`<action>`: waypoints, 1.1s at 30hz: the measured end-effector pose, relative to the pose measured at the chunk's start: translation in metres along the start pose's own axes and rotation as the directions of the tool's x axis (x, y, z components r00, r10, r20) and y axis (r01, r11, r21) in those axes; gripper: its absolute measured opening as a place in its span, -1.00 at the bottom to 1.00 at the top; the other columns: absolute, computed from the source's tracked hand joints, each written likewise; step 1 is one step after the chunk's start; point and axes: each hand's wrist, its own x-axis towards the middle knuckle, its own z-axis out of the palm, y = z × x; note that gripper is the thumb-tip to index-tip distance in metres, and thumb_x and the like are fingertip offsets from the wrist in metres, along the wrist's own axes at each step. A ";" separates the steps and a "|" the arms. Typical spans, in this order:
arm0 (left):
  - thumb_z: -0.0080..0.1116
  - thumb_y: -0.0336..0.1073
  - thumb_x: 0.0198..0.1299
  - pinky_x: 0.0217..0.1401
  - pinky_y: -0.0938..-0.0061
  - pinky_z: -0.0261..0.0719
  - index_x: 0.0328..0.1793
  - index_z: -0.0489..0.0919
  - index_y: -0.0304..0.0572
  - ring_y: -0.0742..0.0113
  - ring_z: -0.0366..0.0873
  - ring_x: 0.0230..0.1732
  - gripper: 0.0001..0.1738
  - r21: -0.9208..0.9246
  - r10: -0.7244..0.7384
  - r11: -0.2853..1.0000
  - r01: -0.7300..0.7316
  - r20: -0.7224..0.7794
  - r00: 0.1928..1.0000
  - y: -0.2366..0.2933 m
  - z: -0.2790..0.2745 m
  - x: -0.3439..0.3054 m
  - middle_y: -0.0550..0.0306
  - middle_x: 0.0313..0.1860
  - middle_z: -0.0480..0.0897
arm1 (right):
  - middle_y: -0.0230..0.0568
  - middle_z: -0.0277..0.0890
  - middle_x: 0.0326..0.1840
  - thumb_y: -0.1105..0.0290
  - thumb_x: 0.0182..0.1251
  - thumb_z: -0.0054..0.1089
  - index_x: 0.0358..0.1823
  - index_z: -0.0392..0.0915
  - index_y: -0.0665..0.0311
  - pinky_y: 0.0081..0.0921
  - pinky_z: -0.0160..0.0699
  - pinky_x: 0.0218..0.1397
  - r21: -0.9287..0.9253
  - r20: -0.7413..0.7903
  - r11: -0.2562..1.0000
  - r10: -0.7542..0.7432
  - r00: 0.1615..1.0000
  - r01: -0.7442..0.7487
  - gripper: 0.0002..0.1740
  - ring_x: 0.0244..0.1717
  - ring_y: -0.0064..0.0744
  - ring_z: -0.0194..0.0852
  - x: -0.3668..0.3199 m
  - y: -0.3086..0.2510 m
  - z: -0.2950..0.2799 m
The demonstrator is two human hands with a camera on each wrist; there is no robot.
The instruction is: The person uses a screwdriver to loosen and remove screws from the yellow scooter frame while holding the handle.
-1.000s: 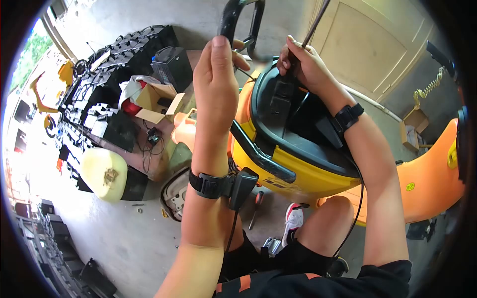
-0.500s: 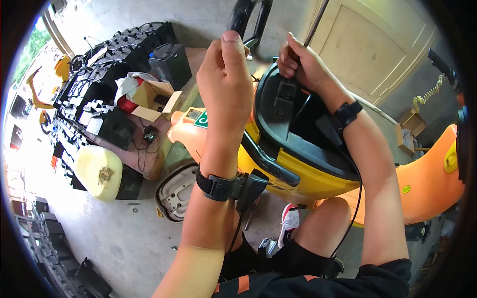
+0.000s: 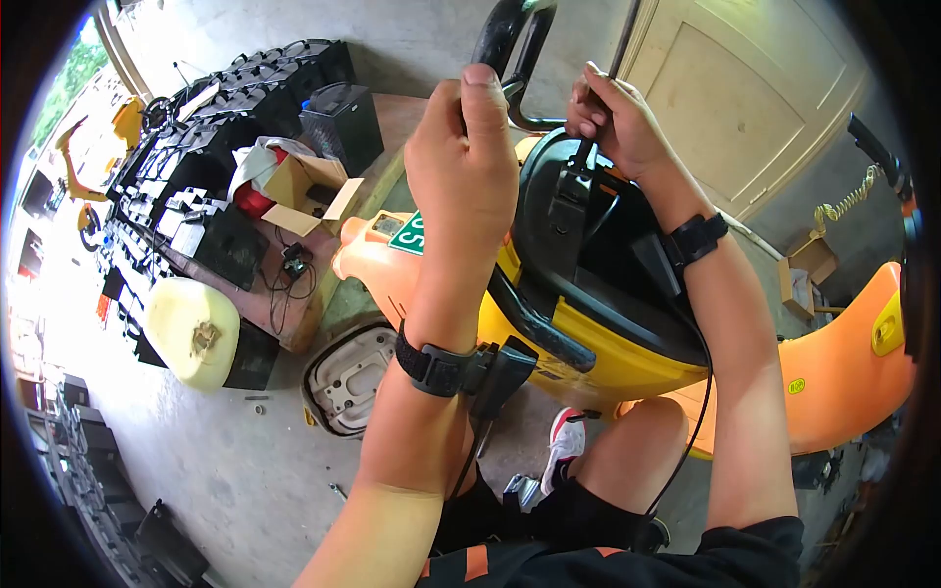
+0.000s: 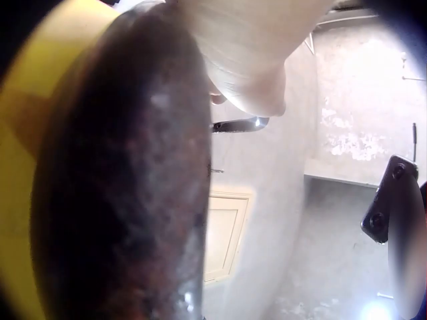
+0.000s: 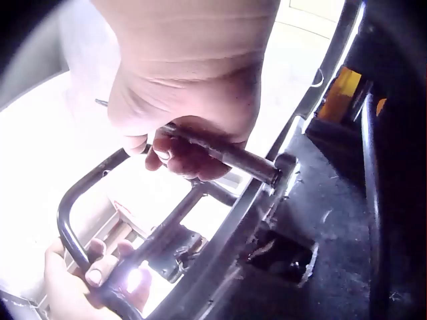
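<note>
The left hand [image 3: 466, 167] still grips the black rack [image 3: 502, 34] at the scooter's [image 3: 588, 363] rear edge. The right hand [image 3: 613, 122] keeps its fingers closed around the rod [image 5: 230, 155], now more upright.

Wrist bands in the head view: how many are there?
2. One black band circles the left wrist, near frame centre; the other band circles the right wrist, upper right. None seems hidden.
</note>
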 end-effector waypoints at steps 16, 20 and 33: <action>-0.18 0.13 0.55 -0.49 0.59 0.04 -0.39 0.57 -0.31 0.65 0.13 -0.58 -0.34 -0.027 -0.006 1.000 0.006 -0.005 1.000 0.002 0.002 -0.001 0.41 -0.63 0.25 | -0.44 0.19 -0.62 0.00 0.60 -0.06 -0.42 0.53 0.26 -0.48 0.39 -0.24 -0.127 0.134 0.991 -0.026 0.991 0.043 -0.48 -0.49 -0.52 0.29 0.003 0.009 -0.002; -0.18 0.12 0.55 -0.49 0.60 0.04 -0.40 0.57 -0.31 0.65 0.12 -0.59 -0.34 -0.018 0.009 1.000 -0.009 -0.009 1.000 0.001 0.002 -0.001 0.41 -0.63 0.26 | -0.44 0.22 -0.63 -0.04 0.61 -0.12 -0.35 0.56 0.25 -0.53 0.36 -0.33 -0.028 0.143 0.993 0.116 0.983 -0.114 -0.46 -0.51 -0.52 0.31 0.000 0.001 0.000; -0.03 0.09 0.51 -0.43 0.39 0.31 -0.41 0.46 -0.31 0.39 0.28 -0.55 -0.41 -0.042 -0.051 0.998 0.053 0.037 0.998 0.000 -0.003 -0.001 0.11 -0.64 0.40 | -0.46 0.00 -0.82 -0.28 0.60 -0.47 -0.64 0.39 0.18 -0.59 0.09 -0.55 -0.158 0.256 0.959 0.268 0.929 -0.234 -0.18 -0.76 -0.53 0.08 0.002 -0.003 -0.005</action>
